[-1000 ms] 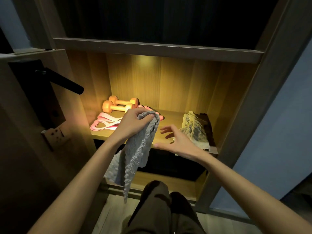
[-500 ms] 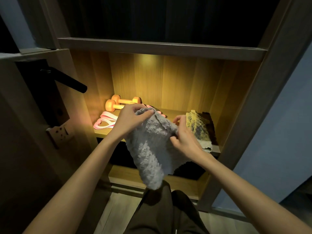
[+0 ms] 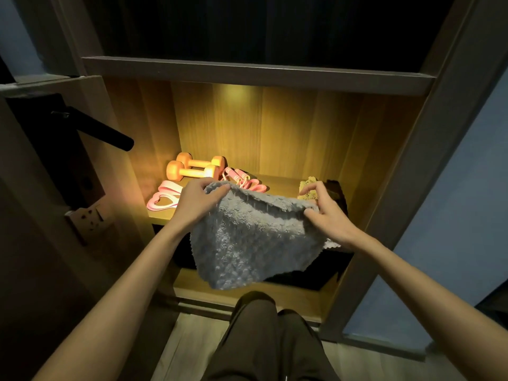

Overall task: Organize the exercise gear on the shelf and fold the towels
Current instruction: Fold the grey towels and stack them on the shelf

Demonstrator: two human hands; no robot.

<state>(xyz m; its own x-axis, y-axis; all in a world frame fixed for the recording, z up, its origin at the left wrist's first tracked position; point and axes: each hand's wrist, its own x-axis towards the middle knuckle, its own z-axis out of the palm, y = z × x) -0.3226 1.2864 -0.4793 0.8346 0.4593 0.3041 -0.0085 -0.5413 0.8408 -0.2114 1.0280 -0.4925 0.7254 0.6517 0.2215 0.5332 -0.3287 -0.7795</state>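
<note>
A fluffy grey towel (image 3: 255, 243) hangs spread out in front of the lit wooden shelf (image 3: 280, 185). My left hand (image 3: 199, 200) pinches its top left corner and my right hand (image 3: 327, 215) pinches its top right corner. On the shelf's left lie two orange dumbbells (image 3: 192, 169), a pink resistance band (image 3: 165, 198) and a pink jump rope (image 3: 242, 180). A second, yellowish towel (image 3: 308, 188) sits crumpled at the shelf's right, mostly hidden behind my right hand.
An open door with a black lever handle (image 3: 101, 132) and a latch plate (image 3: 86, 215) stands at the left. A darker shelf board (image 3: 258, 75) runs above. A lower compartment (image 3: 288, 295) lies below, with my trousered legs (image 3: 269, 339) in front.
The towel was bunched in my left hand alone a second ago. My right hand took hold of the other corner and both hands moved apart, spreading the towel wide.
</note>
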